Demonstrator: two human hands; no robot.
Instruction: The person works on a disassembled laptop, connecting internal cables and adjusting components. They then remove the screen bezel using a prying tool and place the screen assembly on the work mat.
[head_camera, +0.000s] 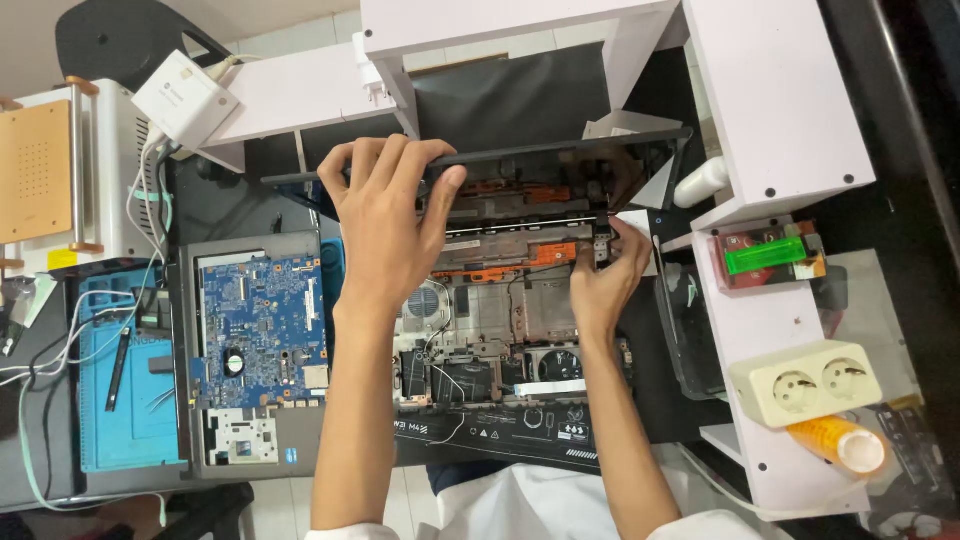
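An opened laptop base (500, 340) lies in front of me, its fans, cables and metal frame exposed. The dark screen lid (560, 150) is tilted up at the back. My left hand (385, 215) grips the lid's top edge, fingers curled over it. My right hand (600, 280) reaches to the right hinge (600, 238), fingertips pinched at it beside an orange part (552, 254).
A second laptop shell with a blue circuit board (262, 325) lies at the left, next to a blue mat (125, 400) with tools. White shelf units (770, 110) stand behind and right, with a double wall socket (805, 383), an orange tube (840, 443) and a green-topped box (770, 255).
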